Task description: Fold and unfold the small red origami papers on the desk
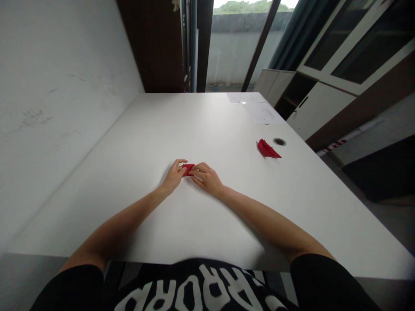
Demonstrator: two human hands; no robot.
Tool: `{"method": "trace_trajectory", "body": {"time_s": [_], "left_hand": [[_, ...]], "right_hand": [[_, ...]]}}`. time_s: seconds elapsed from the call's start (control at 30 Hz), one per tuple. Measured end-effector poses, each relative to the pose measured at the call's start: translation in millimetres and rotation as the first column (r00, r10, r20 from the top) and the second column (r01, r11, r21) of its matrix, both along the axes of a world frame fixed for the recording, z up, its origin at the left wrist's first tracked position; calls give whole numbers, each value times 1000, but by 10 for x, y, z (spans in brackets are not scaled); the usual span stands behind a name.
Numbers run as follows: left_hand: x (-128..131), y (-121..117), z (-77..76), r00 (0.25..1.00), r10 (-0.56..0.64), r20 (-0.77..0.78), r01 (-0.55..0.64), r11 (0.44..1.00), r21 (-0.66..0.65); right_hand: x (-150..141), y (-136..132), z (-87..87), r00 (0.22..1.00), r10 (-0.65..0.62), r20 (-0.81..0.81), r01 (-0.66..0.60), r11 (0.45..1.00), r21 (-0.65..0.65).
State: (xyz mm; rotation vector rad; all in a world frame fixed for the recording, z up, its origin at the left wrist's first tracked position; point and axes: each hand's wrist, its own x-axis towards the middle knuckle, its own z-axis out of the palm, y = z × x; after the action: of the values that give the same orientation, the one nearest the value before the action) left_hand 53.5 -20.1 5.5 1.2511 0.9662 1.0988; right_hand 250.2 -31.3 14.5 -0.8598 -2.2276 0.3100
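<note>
My left hand (175, 176) and my right hand (206, 179) meet near the middle of a white table (136, 142). Between their fingertips is a small piece of folded red paper (188, 169), pinched from both sides and partly hidden by my fingers. A second folded red paper piece (268, 149) lies on the tabletop to the right, well away from both hands, beside a round grommet hole (279, 141).
Loose white papers (254, 108) lie at the table's far right corner. A white wall runs along the left edge. White cabinets stand to the right, and a glass door stands beyond the far edge.
</note>
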Motion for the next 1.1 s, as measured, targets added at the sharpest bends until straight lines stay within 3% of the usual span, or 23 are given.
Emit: {"method": "trace_trajectory", "body": {"time_s": [0.17,0.27,0.4,0.5,0.57,0.67,0.73,0.87,1.1], "left_hand": [[-39,32,21,999,38,-25,-38,999,28],[-18,21,8,1000,-25,-12,25,999,36],[17,-19,6,993,-87,-82,99,982,162],[8,-68,69,935,56,-350,90,917,388],[-10,-102,129,824,215,-524,119,839,531],[-35,-140,194,682,369,-631,173,757,630],[-46,-151,209,646,403,-648,187,739,647],[-54,-154,213,659,355,-663,207,762,614],[-66,-160,234,672,327,-665,236,756,610]], "right_hand": [[39,31,10,965,-217,-147,192,967,-165],[42,35,27,955,-198,-222,136,954,-267],[34,16,62,963,-147,-225,86,961,-262],[38,6,77,971,-146,-189,107,973,-203],[43,6,70,979,-136,-153,115,984,-139],[49,9,42,986,-134,-100,129,990,-55],[53,11,26,988,-140,-65,138,990,-35],[77,19,23,993,-113,-26,111,991,-72],[141,29,83,992,-17,-124,-1,989,-147]]}}
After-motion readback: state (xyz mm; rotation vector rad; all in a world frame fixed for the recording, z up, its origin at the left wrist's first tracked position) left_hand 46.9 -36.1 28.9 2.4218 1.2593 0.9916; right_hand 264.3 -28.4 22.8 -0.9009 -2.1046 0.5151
